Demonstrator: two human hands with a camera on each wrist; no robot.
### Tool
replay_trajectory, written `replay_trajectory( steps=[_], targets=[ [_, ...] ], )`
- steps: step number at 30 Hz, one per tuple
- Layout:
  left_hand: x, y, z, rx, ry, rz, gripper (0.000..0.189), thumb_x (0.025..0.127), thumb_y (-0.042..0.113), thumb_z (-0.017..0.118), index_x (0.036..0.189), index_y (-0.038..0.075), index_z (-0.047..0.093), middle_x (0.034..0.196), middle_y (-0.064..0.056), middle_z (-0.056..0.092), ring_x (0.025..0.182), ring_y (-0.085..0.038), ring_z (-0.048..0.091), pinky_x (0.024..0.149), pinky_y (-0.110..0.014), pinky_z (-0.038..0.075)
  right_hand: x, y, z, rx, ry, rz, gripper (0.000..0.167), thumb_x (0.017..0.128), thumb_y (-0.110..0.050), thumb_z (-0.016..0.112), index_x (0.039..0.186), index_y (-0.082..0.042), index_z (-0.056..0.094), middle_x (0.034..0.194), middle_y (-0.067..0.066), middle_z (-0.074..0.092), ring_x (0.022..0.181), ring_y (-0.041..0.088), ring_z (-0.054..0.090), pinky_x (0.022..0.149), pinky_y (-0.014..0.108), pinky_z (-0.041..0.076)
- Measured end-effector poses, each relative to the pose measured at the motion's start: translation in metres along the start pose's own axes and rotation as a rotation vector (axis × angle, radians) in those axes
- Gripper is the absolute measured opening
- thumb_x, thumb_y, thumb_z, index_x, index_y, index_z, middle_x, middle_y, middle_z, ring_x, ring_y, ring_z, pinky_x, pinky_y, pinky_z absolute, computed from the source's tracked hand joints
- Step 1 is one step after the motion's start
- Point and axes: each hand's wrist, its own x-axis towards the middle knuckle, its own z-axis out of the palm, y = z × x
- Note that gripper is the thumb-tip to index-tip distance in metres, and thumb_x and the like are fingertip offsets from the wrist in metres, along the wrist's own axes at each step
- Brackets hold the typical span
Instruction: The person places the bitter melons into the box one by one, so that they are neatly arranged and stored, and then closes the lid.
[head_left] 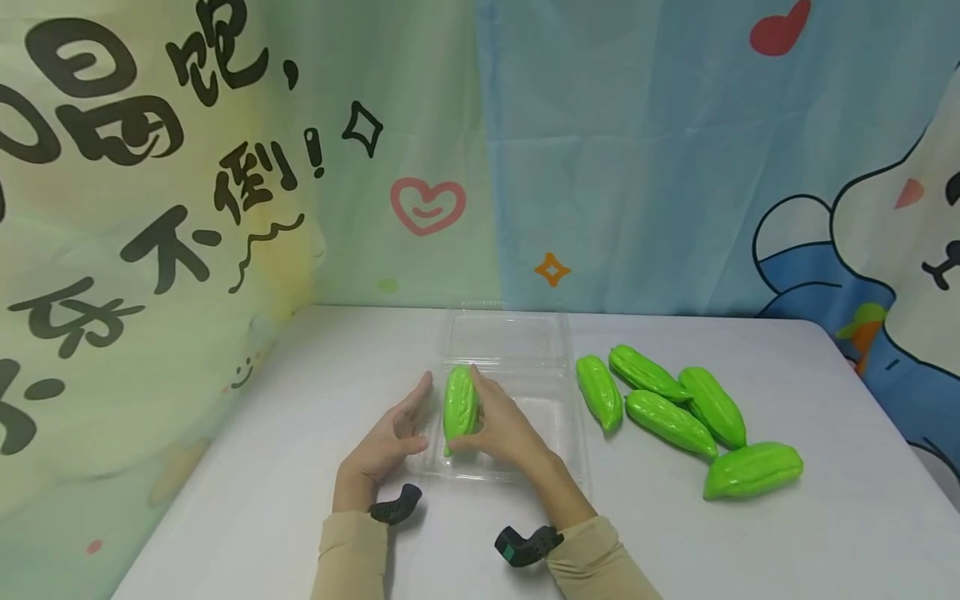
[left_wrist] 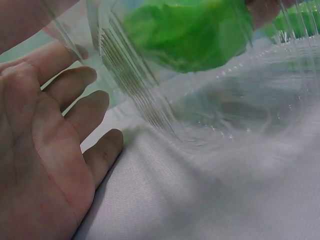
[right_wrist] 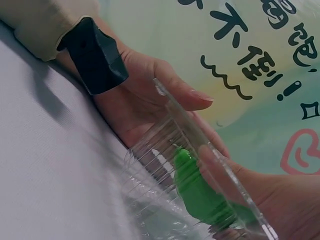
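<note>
A clear plastic box [head_left: 546,429] sits on the table with its lid [head_left: 510,337] folded back behind it. My right hand [head_left: 506,421] holds a glossy green bitter melon [head_left: 460,404] inside the left part of the box, thumb at the near end and fingers at the far end. In the right wrist view, the melon [right_wrist: 197,185] shows through the box wall. My left hand [head_left: 386,442] is beside the box's left wall, its fingers spread and relaxed. From the left wrist view, that hand [left_wrist: 45,135] has nothing in its palm; whether its fingertips touch the wall is unclear.
Several more green bitter melons [head_left: 671,423] lie in a loose group right of the box, one [head_left: 753,471] nearer the front. The white table [head_left: 247,500] meets a printed cloth backdrop [head_left: 637,167] behind and at the left.
</note>
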Motion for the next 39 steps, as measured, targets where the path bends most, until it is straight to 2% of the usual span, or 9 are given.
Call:
replay_trajectory(
  steps=[7,14,23,29,39],
  targets=[
    [0.0003,-0.0031,-0.0011,0.024,0.004,-0.006,0.104,0.073,0.035,0.08,0.153,0.018,0.015,0.162,0.002,0.004,0.149,-0.021,-0.005,0.118,-0.05,0.0,0.0,0.0009,0.0033,-0.009,-0.016,0.021,0.123,0.06,-0.038,0.088,0.153,-0.011,0.013,0.153,0.014,0.031,0.138,0.031,0.037,0.113,0.047,0.032],
    [0.0012,-0.0042,-0.0008,0.046,0.017,-0.016,0.104,0.072,0.038,0.081,0.153,0.023,0.016,0.161,0.008,0.007,0.149,-0.017,-0.002,0.119,-0.049,0.001,-0.0007,0.001,0.0063,-0.015,-0.039,0.027,0.122,0.06,-0.037,0.088,0.153,-0.009,0.014,0.152,0.017,0.032,0.138,0.033,0.036,0.114,0.047,0.031],
    [0.0021,-0.0034,-0.0011,0.046,0.013,-0.003,0.109,0.071,0.039,0.081,0.153,0.016,0.013,0.162,-0.002,0.004,0.149,-0.02,-0.002,0.119,-0.049,0.0,-0.0012,-0.0005,0.0075,-0.028,-0.058,0.037,0.12,0.063,-0.036,0.087,0.153,-0.009,0.013,0.153,0.017,0.031,0.138,0.033,0.036,0.114,0.047,0.031],
    [0.0016,-0.0019,0.0003,0.041,0.021,-0.017,0.106,0.071,0.038,0.081,0.153,0.022,0.016,0.161,0.005,0.006,0.149,-0.018,-0.001,0.119,-0.048,0.0,-0.0013,-0.0019,0.0079,-0.035,-0.054,0.019,0.121,0.061,-0.035,0.088,0.153,-0.008,0.014,0.151,0.017,0.033,0.136,0.033,0.039,0.113,0.046,0.033],
    [0.0018,-0.002,0.0003,0.031,0.023,-0.02,0.107,0.071,0.038,0.081,0.153,0.021,0.016,0.161,0.005,0.006,0.149,-0.019,-0.002,0.119,-0.049,-0.001,-0.0004,-0.0007,0.0101,-0.06,-0.043,0.03,0.122,0.059,-0.037,0.088,0.152,-0.007,0.015,0.148,0.018,0.038,0.134,0.033,0.042,0.112,0.047,0.035]
  ],
)
